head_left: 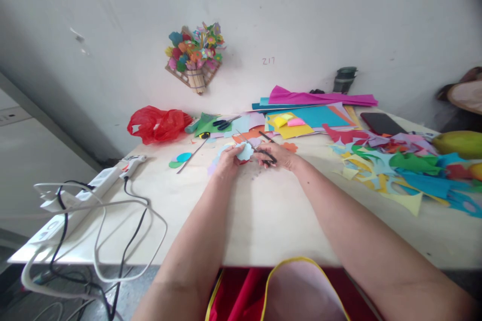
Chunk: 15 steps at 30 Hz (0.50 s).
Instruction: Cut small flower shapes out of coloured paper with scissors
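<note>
My left hand [228,159] pinches a small light-blue paper cutout [246,151] with a scalloped edge. Close beside it, my right hand [276,154] is closed around black-handled scissors [269,158], whose blades point up and left near the cutout. A dark pen-like stick [266,136] also shows at the right hand, its lower end hidden by the fingers. An orange flower cutout [289,147] lies just beyond that hand. To the left are a turquoise paper circle [184,157] and a green one [175,164] beside a thin strip.
Colourful paper scraps [395,165] cover the table's right side near a dark phone [383,123]. Paper sheets [320,116] and a second pair of scissors [223,124] lie at the back. A red plastic bag [158,124] sits back left; a power strip [75,205] with tangled cables occupies the left edge.
</note>
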Motion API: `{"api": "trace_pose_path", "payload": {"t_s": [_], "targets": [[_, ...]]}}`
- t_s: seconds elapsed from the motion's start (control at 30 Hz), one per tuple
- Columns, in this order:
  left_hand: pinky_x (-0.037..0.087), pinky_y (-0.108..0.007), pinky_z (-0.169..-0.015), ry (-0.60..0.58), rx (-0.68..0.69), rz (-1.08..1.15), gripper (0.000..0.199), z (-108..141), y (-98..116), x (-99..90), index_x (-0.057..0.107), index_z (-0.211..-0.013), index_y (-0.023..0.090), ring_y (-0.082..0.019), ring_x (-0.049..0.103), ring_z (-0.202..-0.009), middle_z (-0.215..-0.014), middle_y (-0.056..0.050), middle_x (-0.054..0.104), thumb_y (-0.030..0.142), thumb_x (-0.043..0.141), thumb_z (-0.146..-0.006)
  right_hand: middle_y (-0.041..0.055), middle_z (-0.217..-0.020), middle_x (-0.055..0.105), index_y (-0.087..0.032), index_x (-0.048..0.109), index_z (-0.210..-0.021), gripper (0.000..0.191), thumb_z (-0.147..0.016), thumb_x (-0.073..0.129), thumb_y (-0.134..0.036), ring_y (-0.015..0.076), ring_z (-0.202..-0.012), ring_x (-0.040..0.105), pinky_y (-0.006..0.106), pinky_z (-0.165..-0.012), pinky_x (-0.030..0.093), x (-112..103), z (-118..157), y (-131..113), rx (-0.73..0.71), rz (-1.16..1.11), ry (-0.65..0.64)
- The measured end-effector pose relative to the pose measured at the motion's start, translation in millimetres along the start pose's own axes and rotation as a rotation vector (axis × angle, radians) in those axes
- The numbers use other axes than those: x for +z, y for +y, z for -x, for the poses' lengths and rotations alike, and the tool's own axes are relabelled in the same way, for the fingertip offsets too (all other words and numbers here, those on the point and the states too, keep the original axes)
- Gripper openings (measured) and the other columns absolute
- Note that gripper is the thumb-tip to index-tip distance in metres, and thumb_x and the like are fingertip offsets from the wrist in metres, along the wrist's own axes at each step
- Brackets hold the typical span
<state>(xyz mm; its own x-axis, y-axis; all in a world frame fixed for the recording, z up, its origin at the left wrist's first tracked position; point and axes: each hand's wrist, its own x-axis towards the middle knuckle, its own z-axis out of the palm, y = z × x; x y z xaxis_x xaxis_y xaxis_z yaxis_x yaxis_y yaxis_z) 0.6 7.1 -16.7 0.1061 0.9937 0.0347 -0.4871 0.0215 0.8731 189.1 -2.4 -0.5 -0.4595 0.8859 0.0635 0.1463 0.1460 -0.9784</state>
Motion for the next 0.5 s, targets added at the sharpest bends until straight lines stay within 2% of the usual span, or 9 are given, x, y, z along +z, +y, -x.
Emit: {"api": "trace_pose_path", "payload": {"t_s": [0.17,0.5], "targets": [[0.053,-0.03,-0.068,-0.01,0.001,-0.014,0.033,-0.5,-0.3,-0.3,0.071,-0.077,0.012,-0.016,0.065,-0.066,-0.077,-0.008,0.073,0.024,0.092,-0.055,-0.0034,-0.055,0.063,-0.018,0.059,-0.072,0.035,-0.072,0.085,-0.041,0.0061,-0.039,0.053,0.014,-0.031,0.028,2.1,-0.5,0.1,0.014,0.01,0.009],[0.049,-0.028,-0.064,0.032,0.064,-0.015,0.034,-5.2,-6.3,-2.1,0.064,-0.067,0.015,-0.014,0.062,-0.061,-0.066,-0.003,0.068,0.026,0.093,-0.052,-0.0037,-0.055,0.062,-0.017,0.059,-0.072,0.033,-0.076,0.083,-0.039,0.0063,-0.039,0.053,0.014,-0.032,0.03,7.7,2.5,-6.9,0.059,0.017,0.043]]}}
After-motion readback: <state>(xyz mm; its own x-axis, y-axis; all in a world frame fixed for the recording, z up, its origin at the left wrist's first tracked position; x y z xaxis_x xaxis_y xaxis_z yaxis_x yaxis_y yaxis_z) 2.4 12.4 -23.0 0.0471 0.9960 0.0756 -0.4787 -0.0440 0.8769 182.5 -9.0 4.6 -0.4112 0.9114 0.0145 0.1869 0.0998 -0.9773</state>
